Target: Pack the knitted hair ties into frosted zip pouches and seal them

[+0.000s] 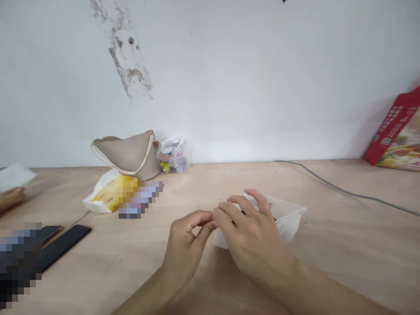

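A small white translucent pouch (288,218) lies flat on the wooden table (344,245), just right of centre. My right hand (249,227) rests on top of it, fingers curved and pressing down on its left part. My left hand (187,245) sits beside it, thumb and forefinger pinched at the pouch's left edge where the two hands meet. What lies under the right palm is hidden.
A beige bag (127,153) and a clear plastic bag of small items (172,155) stand by the white wall. A yellow-and-white packet (108,192) lies in front. Black flat objects (62,245) lie at left. A grey cable (344,190) and a red box (397,131) are at right.
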`<state>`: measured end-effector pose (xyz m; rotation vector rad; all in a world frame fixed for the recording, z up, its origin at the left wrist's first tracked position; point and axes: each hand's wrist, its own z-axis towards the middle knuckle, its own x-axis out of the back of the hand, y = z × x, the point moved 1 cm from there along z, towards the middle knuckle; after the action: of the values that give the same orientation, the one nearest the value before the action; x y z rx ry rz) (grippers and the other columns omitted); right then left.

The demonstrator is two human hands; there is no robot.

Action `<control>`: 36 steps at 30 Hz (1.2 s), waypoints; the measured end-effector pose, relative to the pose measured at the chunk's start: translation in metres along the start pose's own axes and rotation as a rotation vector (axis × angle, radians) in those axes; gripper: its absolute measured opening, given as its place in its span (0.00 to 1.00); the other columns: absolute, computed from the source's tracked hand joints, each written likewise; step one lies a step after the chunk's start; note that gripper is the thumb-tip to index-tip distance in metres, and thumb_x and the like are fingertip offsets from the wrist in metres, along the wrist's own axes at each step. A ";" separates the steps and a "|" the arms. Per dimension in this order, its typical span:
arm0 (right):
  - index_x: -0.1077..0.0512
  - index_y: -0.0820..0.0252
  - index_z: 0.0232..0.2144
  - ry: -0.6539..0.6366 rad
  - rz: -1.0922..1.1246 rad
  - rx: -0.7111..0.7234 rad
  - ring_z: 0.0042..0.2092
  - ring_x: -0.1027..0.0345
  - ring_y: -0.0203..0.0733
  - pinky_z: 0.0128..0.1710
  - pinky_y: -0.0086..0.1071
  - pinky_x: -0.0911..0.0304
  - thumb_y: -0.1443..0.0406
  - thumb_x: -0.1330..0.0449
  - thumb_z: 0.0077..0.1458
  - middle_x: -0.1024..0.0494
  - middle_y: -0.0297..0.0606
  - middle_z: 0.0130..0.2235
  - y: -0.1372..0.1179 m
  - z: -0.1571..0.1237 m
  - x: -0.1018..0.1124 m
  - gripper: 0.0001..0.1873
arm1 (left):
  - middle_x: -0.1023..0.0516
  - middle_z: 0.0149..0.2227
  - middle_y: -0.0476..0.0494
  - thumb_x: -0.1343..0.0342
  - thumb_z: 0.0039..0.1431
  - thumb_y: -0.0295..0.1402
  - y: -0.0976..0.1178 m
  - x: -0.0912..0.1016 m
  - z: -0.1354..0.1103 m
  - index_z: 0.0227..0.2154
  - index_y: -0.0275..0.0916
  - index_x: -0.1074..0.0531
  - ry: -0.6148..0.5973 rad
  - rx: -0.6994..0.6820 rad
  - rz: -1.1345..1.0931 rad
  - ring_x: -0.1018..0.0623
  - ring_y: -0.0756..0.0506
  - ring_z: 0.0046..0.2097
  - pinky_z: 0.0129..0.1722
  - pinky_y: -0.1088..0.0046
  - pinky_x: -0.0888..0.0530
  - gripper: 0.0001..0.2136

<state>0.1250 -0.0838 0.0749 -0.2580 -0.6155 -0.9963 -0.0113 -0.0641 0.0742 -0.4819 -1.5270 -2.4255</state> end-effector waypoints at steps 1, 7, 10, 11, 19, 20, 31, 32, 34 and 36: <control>0.30 0.61 0.31 -0.002 -0.002 0.028 0.39 0.32 0.44 0.51 0.45 0.52 0.78 0.53 0.51 0.23 0.37 0.34 0.000 0.001 -0.002 0.15 | 0.22 0.23 0.50 0.44 0.51 0.31 0.001 0.002 -0.001 0.23 0.39 0.23 -0.001 -0.037 0.055 0.26 0.50 0.25 0.27 0.79 0.29 0.07; 0.31 0.61 0.29 -0.059 -0.192 0.034 0.37 0.31 0.42 0.52 0.44 0.52 0.77 0.55 0.53 0.24 0.35 0.32 0.045 -0.024 0.016 0.14 | 0.20 0.25 0.49 0.41 0.48 0.36 -0.019 0.024 0.011 0.21 0.39 0.24 0.164 -0.027 0.174 0.25 0.48 0.27 0.29 0.76 0.28 0.07; 0.31 0.60 0.32 -0.070 -0.288 -0.019 0.38 0.30 0.42 0.53 0.45 0.53 0.77 0.54 0.55 0.23 0.35 0.35 0.070 -0.048 0.036 0.15 | 0.19 0.28 0.46 0.39 0.46 0.42 -0.036 0.044 0.018 0.22 0.40 0.24 0.221 0.039 0.122 0.22 0.45 0.31 0.34 0.71 0.25 0.10; 0.31 0.59 0.33 -0.074 -0.273 -0.022 0.39 0.30 0.41 0.54 0.45 0.52 0.77 0.54 0.56 0.23 0.35 0.36 0.073 -0.057 0.042 0.14 | 0.19 0.31 0.45 0.39 0.47 0.44 -0.039 0.050 0.019 0.23 0.40 0.24 0.147 0.026 0.111 0.21 0.43 0.36 0.39 0.69 0.25 0.12; 0.31 0.69 0.45 -0.091 -0.092 0.047 0.47 0.31 0.46 0.48 0.37 0.41 0.61 0.52 0.61 0.24 0.48 0.46 0.036 -0.085 0.039 0.18 | 0.43 0.63 0.45 0.58 0.60 0.51 -0.027 0.030 -0.026 0.60 0.49 0.43 -0.299 -0.081 0.361 0.42 0.39 0.63 0.60 0.56 0.41 0.26; 0.32 0.72 0.47 -0.106 -0.092 0.058 0.50 0.33 0.47 0.48 0.37 0.39 0.60 0.50 0.60 0.26 0.50 0.48 0.030 -0.083 0.030 0.21 | 0.46 0.64 0.46 0.56 0.61 0.49 -0.027 0.016 -0.032 0.61 0.49 0.47 -0.338 -0.145 0.423 0.44 0.39 0.64 0.61 0.56 0.42 0.27; 0.46 0.78 0.60 -0.530 0.190 -0.023 0.63 0.56 0.53 0.59 0.47 0.50 0.61 0.45 0.43 0.47 0.53 0.62 0.015 -0.094 -0.028 0.43 | 0.52 0.65 0.33 0.60 0.62 0.48 -0.076 -0.052 -0.047 0.64 0.37 0.72 -0.415 -0.431 0.651 0.46 0.36 0.64 0.60 0.52 0.40 0.37; 0.47 0.79 0.59 -0.540 0.201 -0.036 0.64 0.57 0.54 0.59 0.48 0.49 0.61 0.45 0.42 0.48 0.54 0.62 0.015 -0.097 -0.029 0.43 | 0.52 0.65 0.33 0.60 0.63 0.47 -0.074 -0.052 -0.048 0.64 0.37 0.73 -0.406 -0.446 0.652 0.47 0.36 0.65 0.60 0.52 0.40 0.36; 0.48 0.82 0.59 -0.564 0.231 -0.071 0.64 0.59 0.55 0.59 0.49 0.49 0.63 0.46 0.41 0.48 0.56 0.62 0.013 -0.102 -0.033 0.44 | 0.51 0.65 0.34 0.60 0.64 0.43 -0.069 -0.052 -0.049 0.64 0.37 0.73 -0.411 -0.446 0.658 0.47 0.37 0.65 0.60 0.52 0.40 0.34; 0.50 0.82 0.60 -0.581 0.262 -0.113 0.64 0.59 0.55 0.59 0.50 0.49 0.64 0.46 0.39 0.48 0.56 0.62 0.013 -0.106 -0.036 0.46 | 0.50 0.65 0.35 0.59 0.65 0.40 -0.062 -0.050 -0.049 0.64 0.38 0.71 -0.450 -0.407 0.669 0.46 0.37 0.64 0.60 0.53 0.40 0.33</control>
<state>0.1604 -0.1021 -0.0305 -0.7242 -1.0225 -0.6979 0.0049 -0.0803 -0.0166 -1.4331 -0.7677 -2.1333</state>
